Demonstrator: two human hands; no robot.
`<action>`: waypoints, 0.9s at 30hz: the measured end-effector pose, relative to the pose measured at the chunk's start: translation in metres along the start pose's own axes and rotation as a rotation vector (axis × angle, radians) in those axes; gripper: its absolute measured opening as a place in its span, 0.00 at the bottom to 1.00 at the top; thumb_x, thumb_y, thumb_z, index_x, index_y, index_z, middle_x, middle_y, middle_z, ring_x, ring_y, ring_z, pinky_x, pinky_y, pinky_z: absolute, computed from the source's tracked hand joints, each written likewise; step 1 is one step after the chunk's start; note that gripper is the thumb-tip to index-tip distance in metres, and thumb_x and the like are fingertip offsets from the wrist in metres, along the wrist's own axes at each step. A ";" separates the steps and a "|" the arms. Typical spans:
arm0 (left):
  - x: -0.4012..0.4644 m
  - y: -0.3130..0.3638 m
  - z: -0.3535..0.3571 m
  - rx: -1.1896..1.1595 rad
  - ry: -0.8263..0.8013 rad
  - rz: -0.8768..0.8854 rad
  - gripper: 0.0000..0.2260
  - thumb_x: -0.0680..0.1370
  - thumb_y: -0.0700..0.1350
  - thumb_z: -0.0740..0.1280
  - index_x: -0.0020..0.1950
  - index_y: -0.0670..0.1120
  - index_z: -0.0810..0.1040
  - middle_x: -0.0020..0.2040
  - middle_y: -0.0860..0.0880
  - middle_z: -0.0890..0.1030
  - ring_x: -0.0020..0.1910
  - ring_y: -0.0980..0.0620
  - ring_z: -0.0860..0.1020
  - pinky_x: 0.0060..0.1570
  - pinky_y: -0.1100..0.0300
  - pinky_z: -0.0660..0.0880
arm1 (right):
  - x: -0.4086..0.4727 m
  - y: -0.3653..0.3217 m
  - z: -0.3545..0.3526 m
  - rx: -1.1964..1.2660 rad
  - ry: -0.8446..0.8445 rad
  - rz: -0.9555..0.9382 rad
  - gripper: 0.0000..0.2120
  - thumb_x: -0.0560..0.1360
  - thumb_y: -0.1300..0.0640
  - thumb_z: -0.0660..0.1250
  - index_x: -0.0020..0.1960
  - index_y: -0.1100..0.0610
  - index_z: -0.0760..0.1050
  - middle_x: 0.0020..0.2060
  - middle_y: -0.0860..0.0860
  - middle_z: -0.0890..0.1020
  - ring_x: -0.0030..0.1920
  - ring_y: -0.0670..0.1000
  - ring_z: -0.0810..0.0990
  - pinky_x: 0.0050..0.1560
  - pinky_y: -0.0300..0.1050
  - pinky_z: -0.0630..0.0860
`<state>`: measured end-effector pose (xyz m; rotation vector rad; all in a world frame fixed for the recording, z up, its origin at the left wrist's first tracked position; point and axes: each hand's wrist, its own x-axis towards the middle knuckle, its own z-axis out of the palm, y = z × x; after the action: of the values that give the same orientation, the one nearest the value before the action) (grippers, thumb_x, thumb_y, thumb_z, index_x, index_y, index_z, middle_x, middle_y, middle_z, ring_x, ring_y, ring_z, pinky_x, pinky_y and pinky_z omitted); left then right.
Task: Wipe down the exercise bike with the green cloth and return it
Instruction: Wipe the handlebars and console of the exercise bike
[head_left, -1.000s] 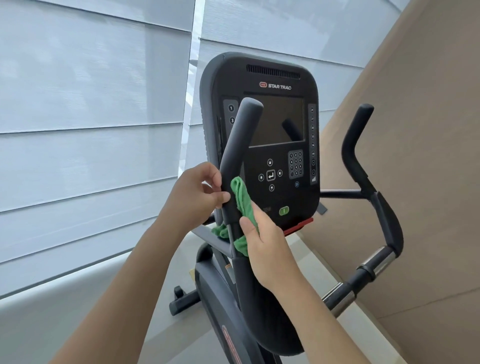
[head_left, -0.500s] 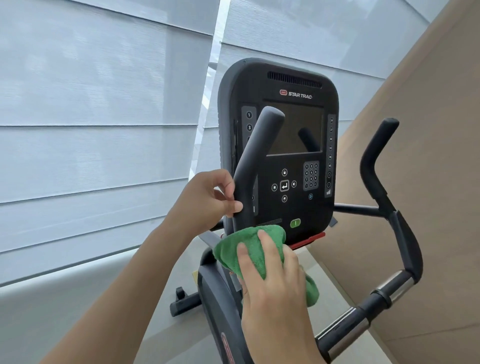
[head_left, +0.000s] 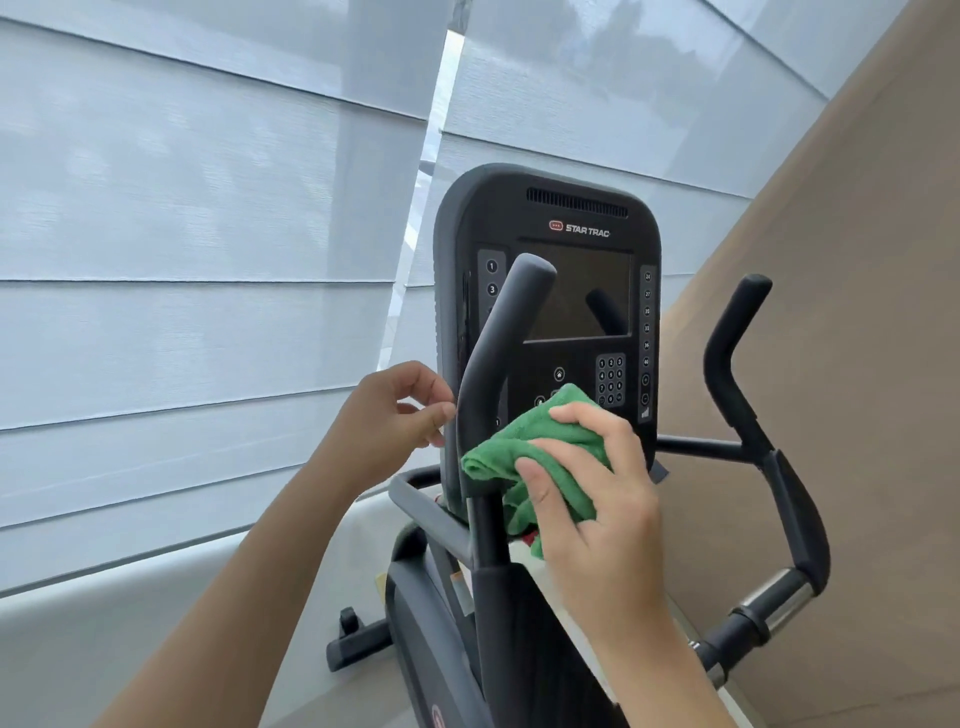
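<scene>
The right hand (head_left: 597, 499) reaches up from the lower right with its forearm angled toward the console (head_left: 550, 312), its fingers (head_left: 582, 415) curled over the bunched green cloth (head_left: 540, 457) and holding it against the console's lower face, just right of the left handlebar (head_left: 493, 374). The left hand (head_left: 387, 415) is raised beside that handlebar, fingers loosely curled with thumb and forefinger close together at the bar's edge; whether they actually touch it is hard to tell.

Cloth (head_left: 540, 457) lies between console (head_left: 550, 291) behind and right hand (head_left: 597, 499) before.
</scene>
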<state>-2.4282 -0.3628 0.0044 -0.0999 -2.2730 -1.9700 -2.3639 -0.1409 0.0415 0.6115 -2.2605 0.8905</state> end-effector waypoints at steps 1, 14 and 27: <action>0.000 0.001 -0.001 -0.001 0.026 0.007 0.09 0.78 0.40 0.74 0.43 0.53 0.82 0.42 0.52 0.84 0.35 0.49 0.86 0.43 0.53 0.81 | 0.010 -0.003 -0.001 -0.018 0.049 -0.038 0.09 0.81 0.55 0.71 0.55 0.59 0.86 0.64 0.53 0.77 0.67 0.58 0.77 0.70 0.46 0.74; 0.009 0.020 -0.017 -0.038 0.019 0.056 0.07 0.78 0.41 0.74 0.45 0.53 0.83 0.42 0.53 0.84 0.37 0.49 0.85 0.46 0.44 0.80 | 0.157 -0.026 0.034 -0.356 -0.090 -0.119 0.15 0.78 0.48 0.74 0.61 0.54 0.85 0.66 0.52 0.78 0.67 0.58 0.74 0.63 0.55 0.78; 0.017 0.036 -0.011 -0.066 -0.134 0.100 0.07 0.78 0.39 0.72 0.44 0.51 0.82 0.40 0.49 0.83 0.35 0.53 0.84 0.43 0.60 0.76 | 0.164 -0.020 0.049 0.217 0.160 0.244 0.08 0.79 0.51 0.75 0.48 0.57 0.84 0.36 0.50 0.83 0.37 0.48 0.82 0.40 0.46 0.78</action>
<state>-2.4393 -0.3694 0.0440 -0.3555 -2.2328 -2.0435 -2.4850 -0.2199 0.1355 0.3449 -2.1388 1.2700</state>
